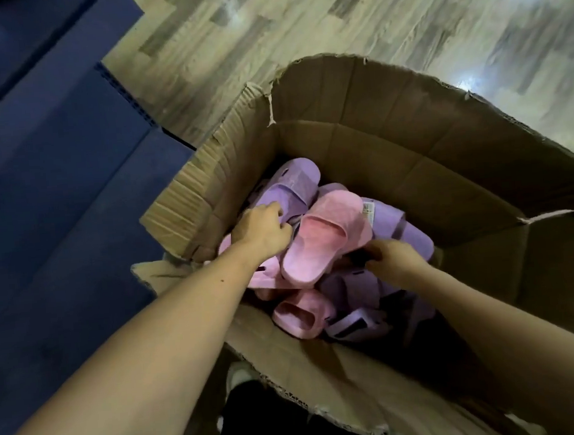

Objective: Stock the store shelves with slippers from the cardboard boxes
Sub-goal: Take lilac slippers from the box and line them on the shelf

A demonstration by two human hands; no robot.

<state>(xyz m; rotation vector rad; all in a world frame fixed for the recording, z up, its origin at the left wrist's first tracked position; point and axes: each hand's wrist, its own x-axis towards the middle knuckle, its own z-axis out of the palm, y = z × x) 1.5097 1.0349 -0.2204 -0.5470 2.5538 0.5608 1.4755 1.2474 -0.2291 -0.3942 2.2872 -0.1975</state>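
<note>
Reaching with both arms into an open box (pixel 393 147) standing on the floor (pixel 331 18). Inside, loosely heaped slippers (pixel 350 291), pink and purple, all within the box walls. Left hand (pixel 262 231) at the left side of the heap, fingers (pixel 276 211) curled over the near edge of a purple slipper (pixel 293 186), grasping it. Right hand (pixel 397 260) just beside the pink slipper (pixel 325 238) lying on top, fingers curled down into the heap; cannot tell whether grasping anything.
</note>
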